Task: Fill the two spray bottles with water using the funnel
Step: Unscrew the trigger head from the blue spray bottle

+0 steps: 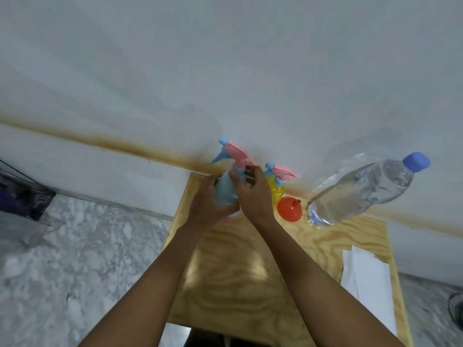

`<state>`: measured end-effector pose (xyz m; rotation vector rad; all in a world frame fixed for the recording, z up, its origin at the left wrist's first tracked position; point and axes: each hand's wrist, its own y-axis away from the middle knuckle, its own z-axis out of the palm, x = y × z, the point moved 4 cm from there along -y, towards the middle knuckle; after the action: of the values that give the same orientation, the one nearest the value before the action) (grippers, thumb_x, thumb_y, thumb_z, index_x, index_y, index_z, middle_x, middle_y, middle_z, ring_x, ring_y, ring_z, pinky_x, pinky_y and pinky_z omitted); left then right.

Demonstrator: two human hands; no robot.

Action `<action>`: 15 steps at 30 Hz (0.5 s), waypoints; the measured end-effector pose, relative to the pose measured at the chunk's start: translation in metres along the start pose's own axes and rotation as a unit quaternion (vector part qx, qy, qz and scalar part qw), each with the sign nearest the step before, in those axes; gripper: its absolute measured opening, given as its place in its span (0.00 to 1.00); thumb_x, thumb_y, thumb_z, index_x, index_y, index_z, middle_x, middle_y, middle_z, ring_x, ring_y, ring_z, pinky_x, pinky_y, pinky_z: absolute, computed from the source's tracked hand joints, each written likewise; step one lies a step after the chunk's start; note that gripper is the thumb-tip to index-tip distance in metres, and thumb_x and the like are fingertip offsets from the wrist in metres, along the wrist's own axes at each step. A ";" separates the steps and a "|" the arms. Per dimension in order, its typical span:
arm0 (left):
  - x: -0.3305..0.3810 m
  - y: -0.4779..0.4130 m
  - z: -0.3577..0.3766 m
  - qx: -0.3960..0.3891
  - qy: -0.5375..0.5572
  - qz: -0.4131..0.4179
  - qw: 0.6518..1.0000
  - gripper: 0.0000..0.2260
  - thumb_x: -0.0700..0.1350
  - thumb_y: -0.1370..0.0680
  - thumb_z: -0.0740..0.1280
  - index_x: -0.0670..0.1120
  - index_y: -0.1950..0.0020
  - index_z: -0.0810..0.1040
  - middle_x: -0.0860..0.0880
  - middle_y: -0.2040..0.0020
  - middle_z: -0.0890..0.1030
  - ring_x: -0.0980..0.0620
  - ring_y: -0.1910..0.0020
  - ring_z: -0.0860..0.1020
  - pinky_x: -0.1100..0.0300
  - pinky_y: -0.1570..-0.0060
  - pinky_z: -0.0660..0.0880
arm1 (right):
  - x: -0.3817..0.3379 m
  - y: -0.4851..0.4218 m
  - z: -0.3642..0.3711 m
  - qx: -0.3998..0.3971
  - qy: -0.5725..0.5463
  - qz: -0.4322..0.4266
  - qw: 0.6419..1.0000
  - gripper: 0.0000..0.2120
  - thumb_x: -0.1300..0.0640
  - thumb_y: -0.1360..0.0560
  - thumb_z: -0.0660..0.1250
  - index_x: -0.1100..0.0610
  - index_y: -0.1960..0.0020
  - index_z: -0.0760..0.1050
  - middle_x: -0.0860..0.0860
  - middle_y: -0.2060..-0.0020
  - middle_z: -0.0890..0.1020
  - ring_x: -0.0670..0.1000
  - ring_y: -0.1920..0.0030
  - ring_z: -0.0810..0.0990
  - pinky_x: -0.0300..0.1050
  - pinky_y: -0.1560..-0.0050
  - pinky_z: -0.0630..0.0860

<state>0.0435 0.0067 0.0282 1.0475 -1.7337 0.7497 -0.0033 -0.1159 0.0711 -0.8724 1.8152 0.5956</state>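
A blue spray bottle with a pink and blue trigger head stands at the back of the wooden table. My left hand wraps around its body. My right hand grips its neck just under the trigger head. Right of it stands a yellow spray bottle with the same kind of head, partly hidden behind my right hand. An orange funnel lies on the table beside it. A large clear water bottle with a blue cap stands at the back right.
A white wall with a brown stain line rises directly behind the table. White paper lies along the table's right edge. Grey marbled floor spreads to the left, with a dark bag at the far left.
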 end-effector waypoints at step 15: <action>0.137 0.029 -0.010 -0.055 0.084 0.112 0.989 0.34 0.51 0.31 0.78 0.58 0.28 0.68 0.55 0.39 0.79 0.54 0.42 0.80 0.59 0.50 0.81 | -0.105 0.028 -0.104 0.018 -0.088 -0.076 0.993 0.15 0.43 0.28 0.74 0.53 0.48 0.81 0.46 0.55 0.85 0.46 0.54 0.84 0.47 0.51 0.83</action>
<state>-0.0042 -0.0155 0.1583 0.7017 -1.7427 0.8457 -0.0586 -0.1431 0.2081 -0.8964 1.5812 0.5227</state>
